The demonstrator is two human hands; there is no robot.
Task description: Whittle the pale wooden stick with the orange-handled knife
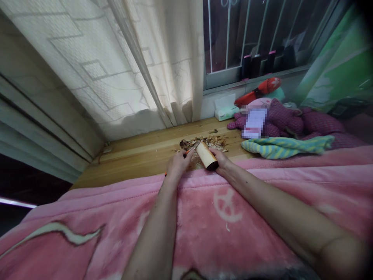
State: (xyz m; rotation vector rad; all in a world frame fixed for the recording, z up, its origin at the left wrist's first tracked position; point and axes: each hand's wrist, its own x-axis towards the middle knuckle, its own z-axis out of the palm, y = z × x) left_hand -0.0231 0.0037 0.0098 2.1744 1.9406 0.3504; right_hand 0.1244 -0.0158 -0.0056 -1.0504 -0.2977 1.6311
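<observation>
A pale wooden-looking cylinder [206, 155], dark at its near end, is gripped along its right side by my right hand [222, 161]. It tilts with the dark end toward me; whether that end is hollow I cannot tell. My left hand [178, 164] is closed around an orange-handled knife [186, 152], most of which the fingers hide. The blade points toward the cylinder's left side, close to or touching it. Brown and pale shavings [214, 142] lie heaped just beyond both hands on the wooden surface [140, 155].
A pink blanket [192, 225] covers the near side. At the right lie a striped cloth [285, 147], a purple checked plush [285, 118], a phone-like blurred object [254, 123] and a tissue pack [225, 112]. Curtains [175, 58] hang behind, beside a barred window [250, 35].
</observation>
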